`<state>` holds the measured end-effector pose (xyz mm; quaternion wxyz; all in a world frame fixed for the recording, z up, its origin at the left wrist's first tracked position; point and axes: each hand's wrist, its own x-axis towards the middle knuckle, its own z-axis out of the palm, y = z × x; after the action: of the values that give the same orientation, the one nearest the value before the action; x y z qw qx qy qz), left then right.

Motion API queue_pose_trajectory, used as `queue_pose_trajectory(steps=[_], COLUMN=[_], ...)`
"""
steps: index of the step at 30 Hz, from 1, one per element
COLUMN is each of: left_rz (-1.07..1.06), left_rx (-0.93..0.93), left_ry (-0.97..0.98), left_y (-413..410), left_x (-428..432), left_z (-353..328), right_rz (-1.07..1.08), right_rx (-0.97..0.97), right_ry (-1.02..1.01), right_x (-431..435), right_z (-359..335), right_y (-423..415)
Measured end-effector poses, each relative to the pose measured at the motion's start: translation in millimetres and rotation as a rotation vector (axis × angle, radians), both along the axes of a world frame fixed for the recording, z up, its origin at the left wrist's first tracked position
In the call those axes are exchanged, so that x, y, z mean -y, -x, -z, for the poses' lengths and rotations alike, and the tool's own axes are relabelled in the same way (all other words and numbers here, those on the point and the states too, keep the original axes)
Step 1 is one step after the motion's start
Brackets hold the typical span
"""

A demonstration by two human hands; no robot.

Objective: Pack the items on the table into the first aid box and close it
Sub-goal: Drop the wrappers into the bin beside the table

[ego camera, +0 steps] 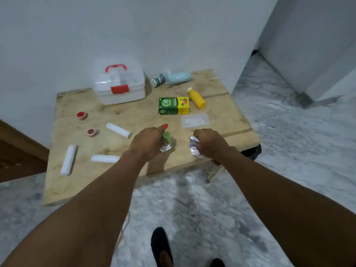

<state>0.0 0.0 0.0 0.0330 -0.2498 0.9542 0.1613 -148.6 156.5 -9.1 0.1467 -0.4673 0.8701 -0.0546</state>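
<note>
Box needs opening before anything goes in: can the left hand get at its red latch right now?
Probably not yet. The path to the red latch of the first aid box looks open, but the left hand grips a foil pack.

A pale wooden counter [134, 116] stands against white walls [173, 35] on a mottled grey floor [289, 151], brown woodwork [19, 157] beside it.

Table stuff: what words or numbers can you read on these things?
"OB" on the green and yellow carton; its small print is blurred.
On the white bottle, the green label is too blurred.
On the foil strips, nothing is readable.
</note>
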Motion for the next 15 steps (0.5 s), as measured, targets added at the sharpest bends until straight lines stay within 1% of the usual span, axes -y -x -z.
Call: queue_pose_trajectory(steps=[2,6,10,15], left_rz=[0.008,0.093,0.171,0.262], left_rx=[-0.032,-0.110,-0.167,-0.153], left_ry=[0.000,0.003,-0.021,-0.029], left_y=[17.8,64.9,111.4,174.3], left_x=[-21.6,-88.8,-162.7,-225.6], left_z=[-14.4,-46.8,-62.4,-80.7], right_rz=[0.035,0.095,0.182,0.277], right_rx=[-0.043,-0.067,-0.049,-0.053], right_ry=[0.008,0.099,0.156,0.169], right_x=[-29.1,-107.5,-192.2,-261.3], right_z=[-17.8,-52.5,-76.0,-91.3], right_y=[15.9,53.9,89.5,140.6])
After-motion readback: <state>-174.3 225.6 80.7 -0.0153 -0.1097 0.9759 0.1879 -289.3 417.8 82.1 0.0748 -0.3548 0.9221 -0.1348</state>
